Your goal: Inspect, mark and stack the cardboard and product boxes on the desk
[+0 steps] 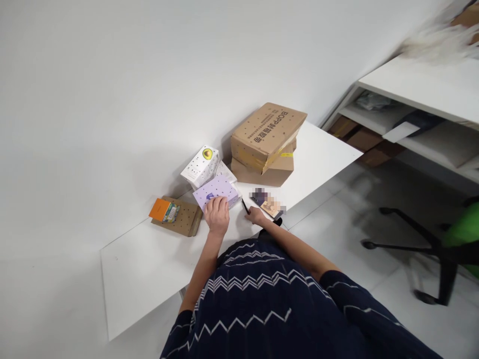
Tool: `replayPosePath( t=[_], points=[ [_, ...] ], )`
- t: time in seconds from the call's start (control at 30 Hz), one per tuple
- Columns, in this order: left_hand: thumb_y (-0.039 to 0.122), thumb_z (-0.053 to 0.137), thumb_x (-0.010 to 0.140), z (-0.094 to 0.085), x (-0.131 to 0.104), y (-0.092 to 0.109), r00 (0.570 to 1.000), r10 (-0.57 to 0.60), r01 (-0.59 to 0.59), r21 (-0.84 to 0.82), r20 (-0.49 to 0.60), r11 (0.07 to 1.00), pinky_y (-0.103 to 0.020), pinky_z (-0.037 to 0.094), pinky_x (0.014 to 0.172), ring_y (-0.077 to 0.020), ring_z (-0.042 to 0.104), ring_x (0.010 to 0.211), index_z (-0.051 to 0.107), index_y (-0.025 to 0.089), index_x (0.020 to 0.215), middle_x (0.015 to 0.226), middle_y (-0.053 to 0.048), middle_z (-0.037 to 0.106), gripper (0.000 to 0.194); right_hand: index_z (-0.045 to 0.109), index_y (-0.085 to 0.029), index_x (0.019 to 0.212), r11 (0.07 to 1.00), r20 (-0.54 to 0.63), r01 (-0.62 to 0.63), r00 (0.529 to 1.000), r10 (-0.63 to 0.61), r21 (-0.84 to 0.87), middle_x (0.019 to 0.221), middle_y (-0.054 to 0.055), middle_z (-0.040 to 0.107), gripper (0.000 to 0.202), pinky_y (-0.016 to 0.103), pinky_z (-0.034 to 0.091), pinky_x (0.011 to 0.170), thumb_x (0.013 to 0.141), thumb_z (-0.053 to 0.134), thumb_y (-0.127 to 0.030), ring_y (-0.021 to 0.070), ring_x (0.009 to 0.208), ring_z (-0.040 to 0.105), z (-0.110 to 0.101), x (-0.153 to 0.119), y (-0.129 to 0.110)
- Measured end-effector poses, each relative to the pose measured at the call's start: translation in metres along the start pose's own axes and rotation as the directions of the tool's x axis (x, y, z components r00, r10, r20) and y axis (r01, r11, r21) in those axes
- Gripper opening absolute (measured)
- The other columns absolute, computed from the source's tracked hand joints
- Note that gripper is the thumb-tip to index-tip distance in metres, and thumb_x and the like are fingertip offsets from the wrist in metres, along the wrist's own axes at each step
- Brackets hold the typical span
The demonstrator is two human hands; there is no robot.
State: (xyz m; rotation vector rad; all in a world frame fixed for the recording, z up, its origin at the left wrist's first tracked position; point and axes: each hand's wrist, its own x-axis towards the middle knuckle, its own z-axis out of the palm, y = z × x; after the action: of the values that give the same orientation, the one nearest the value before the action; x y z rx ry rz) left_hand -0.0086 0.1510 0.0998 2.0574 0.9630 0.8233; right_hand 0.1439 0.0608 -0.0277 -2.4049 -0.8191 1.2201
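My left hand (217, 215) is closed at the near edge of a purple box (220, 187), its bent fingers lying over the top. The box is tilted against white boxes, one with an avocado picture (202, 164). In my right hand (257, 216) is a thin black stick like a pen or marker (245, 206), its end pointing up toward the purple box. Just right of that hand lies a dark flat item (277, 213) whose picture is blurred out. To the left, an orange packet (159, 209) rests on a brown cardboard box (183, 219).
Two cardboard cartons are stacked behind my hands, with a printed carton (267, 129) on top. They stand on a narrow white table (145, 279) along the wall. At right are a white shelf unit (419, 89) and a wheeled chair (430, 249) on the floor.
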Motion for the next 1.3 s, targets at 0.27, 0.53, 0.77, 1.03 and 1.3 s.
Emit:
replayPosePath(
  t=[0.27,0.53,0.77,1.03,1.3],
  points=[
    [0.038,0.057,0.093,0.002,-0.002,-0.007,0.990,0.143,-0.136,0.248,-0.011,0.959,-0.043,0.033,0.109,-0.0296,0.059,0.119,0.075,0.025,0.108,0.117,-0.010,0.072,0.027,0.049,-0.013,0.133,0.966,-0.350,-0.119,0.936,0.032,-0.230,0.133,0.024,0.053,0.056,0.041,0.040,0.097,0.087,0.066,-0.040,0.0346,0.123,0.050,-0.028,-0.009,0.039],
    [0.031,0.049,0.099,0.002,-0.003,-0.009,0.933,0.358,-0.316,0.554,0.034,0.770,-0.041,0.038,0.098,-0.0274,0.063,0.111,0.074,0.022,0.112,0.114,-0.009,0.074,0.030,0.045,-0.011,0.136,0.944,-0.344,-0.137,0.938,0.027,-0.301,0.135,0.021,0.048,0.071,0.043,0.039,0.099,0.081,0.069,-0.049,0.0354,0.123,0.045,-0.042,-0.003,0.066],
    [0.030,0.048,0.099,0.002,-0.003,-0.009,0.931,0.365,-0.319,0.540,0.025,0.778,-0.040,0.039,0.097,-0.0271,0.064,0.110,0.074,0.022,0.111,0.113,-0.010,0.074,0.029,0.062,-0.013,0.103,0.926,-0.217,-0.111,0.956,0.199,0.360,0.108,0.016,0.061,0.043,0.040,0.048,0.085,0.072,0.074,-0.041,0.0297,0.101,0.058,-0.046,-0.018,0.062],
    [0.029,0.049,0.099,0.002,0.001,-0.011,0.918,0.394,-0.345,0.554,0.034,0.757,-0.040,0.039,0.097,-0.0271,0.063,0.110,0.074,0.022,0.111,0.113,-0.008,0.074,0.029,0.065,-0.016,0.105,0.083,0.137,-0.113,0.915,-0.380,0.990,0.100,0.014,0.072,0.044,0.036,0.056,0.073,0.081,0.060,-0.052,0.0228,0.085,0.068,-0.065,-0.092,0.051],
    [0.026,0.048,0.096,-0.003,-0.006,-0.007,0.942,0.336,-0.285,0.545,0.006,0.788,-0.047,0.035,0.105,-0.0308,0.056,0.121,0.074,0.023,0.109,0.118,-0.010,0.071,0.029,0.059,-0.010,0.127,-0.052,0.127,-0.232,0.693,-0.709,0.971,0.119,0.018,0.071,0.065,0.041,0.057,0.080,0.091,0.045,-0.063,0.0250,0.094,0.070,-0.084,-0.121,-0.028]
  ],
)
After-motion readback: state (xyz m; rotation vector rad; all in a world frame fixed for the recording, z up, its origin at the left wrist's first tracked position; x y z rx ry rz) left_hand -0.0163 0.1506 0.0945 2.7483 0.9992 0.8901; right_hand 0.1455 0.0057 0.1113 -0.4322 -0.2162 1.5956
